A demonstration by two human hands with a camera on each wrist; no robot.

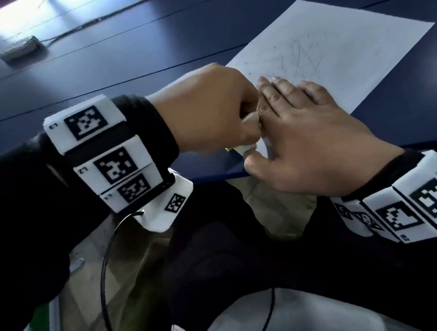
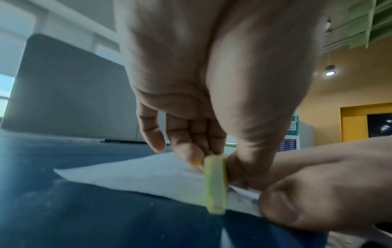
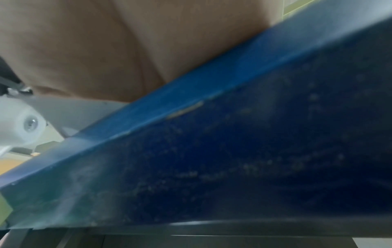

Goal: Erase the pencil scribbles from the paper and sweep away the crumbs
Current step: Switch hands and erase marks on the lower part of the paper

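A white sheet of paper (image 1: 334, 49) with faint pencil scribbles (image 1: 300, 58) lies on the dark blue table (image 1: 123, 55), angled toward the near edge. My left hand (image 1: 207, 108) pinches a yellow-green eraser (image 2: 216, 184) between thumb and fingers, standing on end at the paper's (image 2: 137, 176) near corner. My right hand (image 1: 302, 137) lies flat with straight fingers on the paper's near part, pressing it down, its thumb (image 2: 282, 206) beside the eraser. In the right wrist view only the palm (image 3: 106, 50) and the table edge (image 3: 191, 94) show, blurred.
A grey box with a cable (image 1: 19, 48) sits far left on the table. The table's near edge (image 1: 212, 171) runs just under both hands; below it are my dark-clad lap and a black cable (image 1: 105, 267). A grey partition (image 2: 67, 94) stands beyond the table.
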